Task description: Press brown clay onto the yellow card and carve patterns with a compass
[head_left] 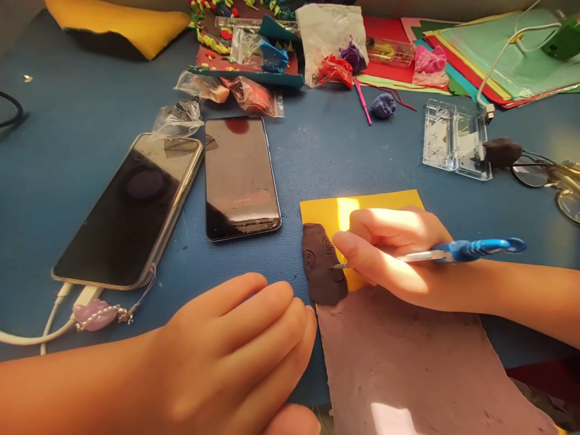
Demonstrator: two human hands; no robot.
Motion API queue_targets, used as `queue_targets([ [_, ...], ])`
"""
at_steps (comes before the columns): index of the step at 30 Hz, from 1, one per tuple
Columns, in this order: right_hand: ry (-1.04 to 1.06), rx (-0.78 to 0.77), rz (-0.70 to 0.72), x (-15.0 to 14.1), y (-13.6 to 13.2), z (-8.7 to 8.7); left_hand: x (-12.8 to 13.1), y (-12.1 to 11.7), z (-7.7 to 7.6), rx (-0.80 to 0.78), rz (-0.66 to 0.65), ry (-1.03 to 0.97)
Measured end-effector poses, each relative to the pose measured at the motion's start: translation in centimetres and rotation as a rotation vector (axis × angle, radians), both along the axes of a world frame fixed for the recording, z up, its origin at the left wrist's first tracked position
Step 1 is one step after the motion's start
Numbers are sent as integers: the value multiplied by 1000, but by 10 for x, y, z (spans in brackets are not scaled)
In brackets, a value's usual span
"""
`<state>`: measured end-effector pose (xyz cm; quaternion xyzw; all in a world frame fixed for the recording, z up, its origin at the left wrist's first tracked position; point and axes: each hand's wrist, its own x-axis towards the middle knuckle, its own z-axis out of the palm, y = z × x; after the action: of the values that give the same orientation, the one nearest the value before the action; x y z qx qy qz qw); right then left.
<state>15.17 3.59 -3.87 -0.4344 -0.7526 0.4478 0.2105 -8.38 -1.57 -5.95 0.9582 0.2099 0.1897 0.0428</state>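
Tool partly hidden by right hand, tip at dark clay

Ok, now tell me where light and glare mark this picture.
In the head view, bright patches wash out parts of the yellow sheet and mauve sheet, and sunlight stripes the right hand; same head view, reflections cover the left phone and the right phone.
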Motion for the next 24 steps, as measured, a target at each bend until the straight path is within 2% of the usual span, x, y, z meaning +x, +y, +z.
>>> queue_targets([
  [4,23,2,6,0,0,-1,0,-1,-1,-6,-10,11],
  [10,-48,-12,1,0,0,-2,0,2,2,14,7,38],
  [16,-56,1,19,-1,0,-1,1,16,6,87,-96,51],
  [24,-46,23,39,-1,1,-2,4,18,6,40,-7,75],
])
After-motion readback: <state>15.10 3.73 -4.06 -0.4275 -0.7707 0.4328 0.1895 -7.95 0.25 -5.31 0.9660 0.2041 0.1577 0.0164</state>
